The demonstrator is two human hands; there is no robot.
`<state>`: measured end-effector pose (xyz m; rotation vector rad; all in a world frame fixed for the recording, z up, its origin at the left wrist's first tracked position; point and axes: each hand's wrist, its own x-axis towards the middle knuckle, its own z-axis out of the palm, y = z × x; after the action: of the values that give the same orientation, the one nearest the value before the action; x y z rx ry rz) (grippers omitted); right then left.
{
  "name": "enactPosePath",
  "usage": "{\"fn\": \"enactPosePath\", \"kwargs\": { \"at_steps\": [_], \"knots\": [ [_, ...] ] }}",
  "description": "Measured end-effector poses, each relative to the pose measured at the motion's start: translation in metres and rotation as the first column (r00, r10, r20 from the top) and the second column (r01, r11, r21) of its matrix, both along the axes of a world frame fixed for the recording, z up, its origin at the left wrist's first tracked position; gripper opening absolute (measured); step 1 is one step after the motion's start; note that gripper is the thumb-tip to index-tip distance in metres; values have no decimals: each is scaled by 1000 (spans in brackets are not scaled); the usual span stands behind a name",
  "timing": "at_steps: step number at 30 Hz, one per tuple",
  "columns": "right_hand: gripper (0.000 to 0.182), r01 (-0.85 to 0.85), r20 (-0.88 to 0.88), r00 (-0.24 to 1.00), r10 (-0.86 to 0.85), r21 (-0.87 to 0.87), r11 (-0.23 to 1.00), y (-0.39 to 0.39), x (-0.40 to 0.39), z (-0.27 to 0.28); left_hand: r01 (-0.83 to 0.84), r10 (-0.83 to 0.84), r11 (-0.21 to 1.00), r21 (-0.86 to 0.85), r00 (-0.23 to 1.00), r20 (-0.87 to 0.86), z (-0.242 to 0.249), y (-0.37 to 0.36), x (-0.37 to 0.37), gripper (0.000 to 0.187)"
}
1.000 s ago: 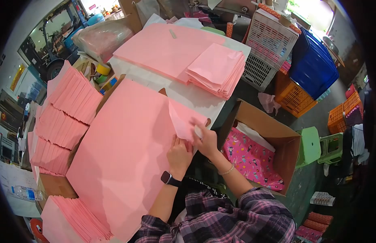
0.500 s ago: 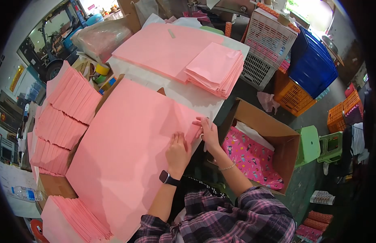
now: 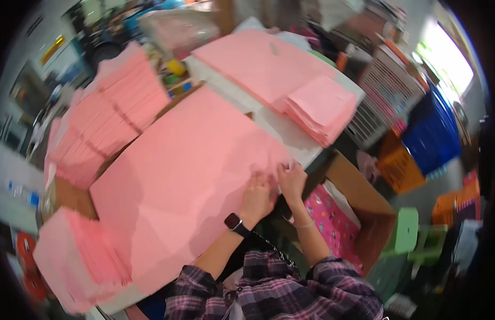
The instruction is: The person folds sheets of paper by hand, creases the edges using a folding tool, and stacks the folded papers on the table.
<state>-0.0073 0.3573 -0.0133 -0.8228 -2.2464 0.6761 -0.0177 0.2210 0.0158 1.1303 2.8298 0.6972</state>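
Observation:
A large pink paper sheet (image 3: 178, 154) covers the table's near side and reaches to its right edge. My left hand (image 3: 259, 196), with a dark watch on the wrist, lies on the sheet near that edge, its blurred fingers resting on the paper. Just right of it, my right hand (image 3: 292, 181), with a bracelet on the wrist, has its fingers curled together at the sheet's edge. The paper between the two hands is smeared by motion, so any fold there is hard to make out.
Bundled pink paper stacks (image 3: 111, 112) stand at the left, with more pink sheets (image 3: 95, 248) at the lower left. Folded pink paper (image 3: 324, 106) lies on the larger pink stack (image 3: 258, 58). An open cardboard box (image 3: 378, 229) holds pink printed material (image 3: 330, 218); a green stool (image 3: 406, 230) stands beyond.
My view has turned, so everything sits differently and looks blurred. My right hand's fingers, more spread earlier, are now curled in at the sheet's edge. The left hand stays beside it.

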Motion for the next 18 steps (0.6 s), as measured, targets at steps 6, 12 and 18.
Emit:
{"fn": "enactPosePath", "kwargs": {
  "at_steps": [6, 12, 18],
  "knots": [
    [22, -421, 43, 903, 428, 290, 859, -69, 5, 52, -63, 77, 979, 196, 995, -65, 19, -114, -20, 52],
    [29, -762, 123, 618, 777, 338, 552, -137, 4, 50, -609, 609, 787, -102, 793, -39, 11, -339, 39, 53],
    [14, -883, 206, 382, 901, 368, 290, -193, 9, 35, -640, 662, 717, -276, 749, -16, 18, -421, 80, 64]
  ]
}}
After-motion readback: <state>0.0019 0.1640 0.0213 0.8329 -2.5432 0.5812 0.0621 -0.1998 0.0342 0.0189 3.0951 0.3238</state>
